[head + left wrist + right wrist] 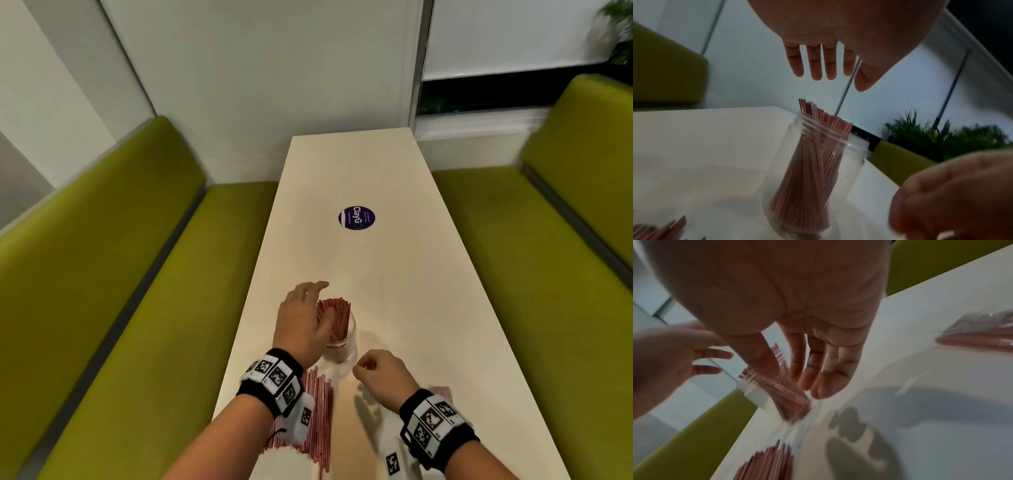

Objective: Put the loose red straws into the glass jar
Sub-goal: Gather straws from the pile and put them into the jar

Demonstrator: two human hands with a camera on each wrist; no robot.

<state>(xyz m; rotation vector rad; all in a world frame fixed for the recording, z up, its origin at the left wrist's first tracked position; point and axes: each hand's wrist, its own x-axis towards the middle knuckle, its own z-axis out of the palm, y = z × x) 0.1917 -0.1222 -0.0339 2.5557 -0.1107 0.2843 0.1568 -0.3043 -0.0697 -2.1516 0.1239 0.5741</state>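
Mostly the straws (334,320) stand in the jar (342,346); a loose pile (317,414) lies at its 7 o'clock. Light, thin and slippery, probably best pinched mid-length as a bundle. Left hand (303,318) hovers spread; right hand (382,371) loosely curled, empty.

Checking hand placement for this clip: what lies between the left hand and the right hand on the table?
In the head view, the glass jar holding upright red straws stands between the left hand and right hand.
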